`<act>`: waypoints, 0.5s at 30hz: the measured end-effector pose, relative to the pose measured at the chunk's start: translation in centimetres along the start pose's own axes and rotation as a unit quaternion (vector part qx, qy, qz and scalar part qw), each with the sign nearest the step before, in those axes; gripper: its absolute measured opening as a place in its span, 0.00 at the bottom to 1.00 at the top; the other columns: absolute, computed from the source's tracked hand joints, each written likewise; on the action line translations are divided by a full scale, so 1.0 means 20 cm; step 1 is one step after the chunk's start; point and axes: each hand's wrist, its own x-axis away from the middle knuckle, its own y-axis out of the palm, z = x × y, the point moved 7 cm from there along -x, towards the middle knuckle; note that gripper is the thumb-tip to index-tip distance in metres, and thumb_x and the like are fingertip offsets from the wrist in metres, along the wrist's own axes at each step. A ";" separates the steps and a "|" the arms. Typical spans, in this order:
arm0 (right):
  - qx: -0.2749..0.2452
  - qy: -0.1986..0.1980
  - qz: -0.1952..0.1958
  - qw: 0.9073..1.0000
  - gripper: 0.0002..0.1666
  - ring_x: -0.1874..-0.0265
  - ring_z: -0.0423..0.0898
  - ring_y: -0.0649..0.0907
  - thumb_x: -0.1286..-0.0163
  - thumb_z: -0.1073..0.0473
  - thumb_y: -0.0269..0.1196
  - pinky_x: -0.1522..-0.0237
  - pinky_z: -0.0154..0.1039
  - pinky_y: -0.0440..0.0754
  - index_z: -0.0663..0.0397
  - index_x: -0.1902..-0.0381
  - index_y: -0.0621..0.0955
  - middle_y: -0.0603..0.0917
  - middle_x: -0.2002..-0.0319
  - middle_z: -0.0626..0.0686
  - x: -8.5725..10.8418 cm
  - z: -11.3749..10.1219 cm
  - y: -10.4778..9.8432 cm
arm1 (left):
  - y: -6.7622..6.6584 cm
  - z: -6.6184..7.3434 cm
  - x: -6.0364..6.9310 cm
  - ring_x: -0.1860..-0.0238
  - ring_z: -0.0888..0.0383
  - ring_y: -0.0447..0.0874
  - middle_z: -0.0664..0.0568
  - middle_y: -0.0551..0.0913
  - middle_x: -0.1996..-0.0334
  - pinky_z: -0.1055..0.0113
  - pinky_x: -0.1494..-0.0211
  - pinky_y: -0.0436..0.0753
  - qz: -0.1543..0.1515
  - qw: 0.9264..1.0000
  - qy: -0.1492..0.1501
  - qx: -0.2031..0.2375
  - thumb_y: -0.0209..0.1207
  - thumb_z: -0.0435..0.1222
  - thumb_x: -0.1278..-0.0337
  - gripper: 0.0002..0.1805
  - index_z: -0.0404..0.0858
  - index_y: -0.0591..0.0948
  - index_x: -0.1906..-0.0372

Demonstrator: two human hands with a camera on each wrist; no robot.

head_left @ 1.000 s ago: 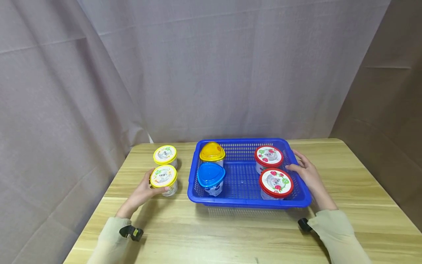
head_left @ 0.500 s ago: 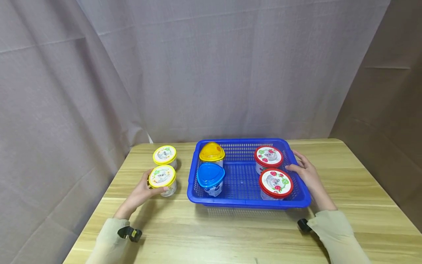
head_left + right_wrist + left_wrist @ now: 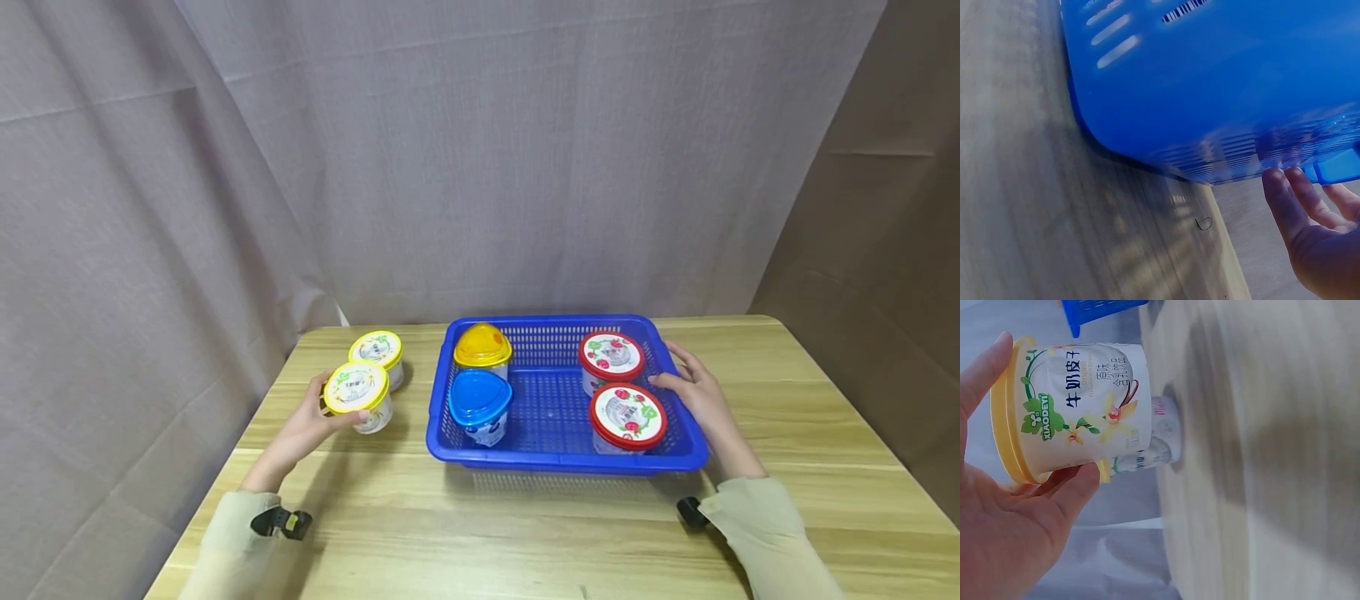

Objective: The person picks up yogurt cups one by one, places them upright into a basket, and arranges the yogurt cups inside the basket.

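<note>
My left hand (image 3: 306,422) grips a white cup with a yellow lid (image 3: 356,387), fingers and thumb on either side of it near the lid. In the left wrist view the printed wall of this cup (image 3: 1088,403) faces the camera, and it appears raised off the table. Just behind it stands a second yellow-lidded cup (image 3: 377,349), partly hidden. My right hand (image 3: 705,404) holds the right side of a blue plastic basket (image 3: 551,462), thumb over the rim. From the right wrist view, the fingers (image 3: 1285,203) lie against the basket's outer wall.
Inside the basket, a yellow-domed cup (image 3: 482,346) and a blue-lidded cup (image 3: 480,400) stand left. Two red-lidded cups (image 3: 612,354) stand right. The wooden table (image 3: 525,533) meets a grey curtain (image 3: 525,167) behind.
My left hand has moved the front yellow-lidded cup leftward and up, tilting it a little. The right hand and the basket stay practically where they were.
</note>
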 end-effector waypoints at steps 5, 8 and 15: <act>-0.001 0.002 0.000 1.000 0.50 0.64 0.35 0.82 0.28 0.52 0.63 0.62 0.38 0.86 0.47 0.18 0.49 0.64 0.28 0.70 0.00 0.00 0.00 | -0.03 0.05 -0.01 0.30 0.38 0.65 0.37 0.65 0.31 0.47 0.32 0.68 0.003 1.000 0.011 -0.014 0.74 0.46 0.47 0.56 0.36 0.50 0.23; -0.003 0.003 0.001 1.000 0.50 0.64 0.35 0.83 0.28 0.52 0.63 0.62 0.39 0.86 0.47 0.18 0.49 0.65 0.30 0.69 0.00 0.00 0.00 | -0.04 0.11 -0.03 0.30 0.38 0.64 0.38 0.64 0.31 0.48 0.33 0.69 0.003 1.000 0.022 -0.018 0.74 0.46 0.47 0.56 0.36 0.50 0.23; -0.007 0.001 0.000 1.000 0.50 0.64 0.35 0.83 0.28 0.52 0.63 0.61 0.38 0.86 0.46 0.18 0.49 0.66 0.31 0.68 0.01 0.00 0.00 | -0.06 0.31 -0.07 0.29 0.38 0.63 0.35 0.61 0.30 0.46 0.31 0.68 0.004 0.998 0.062 -0.019 0.73 0.41 0.45 0.55 0.33 0.49 0.22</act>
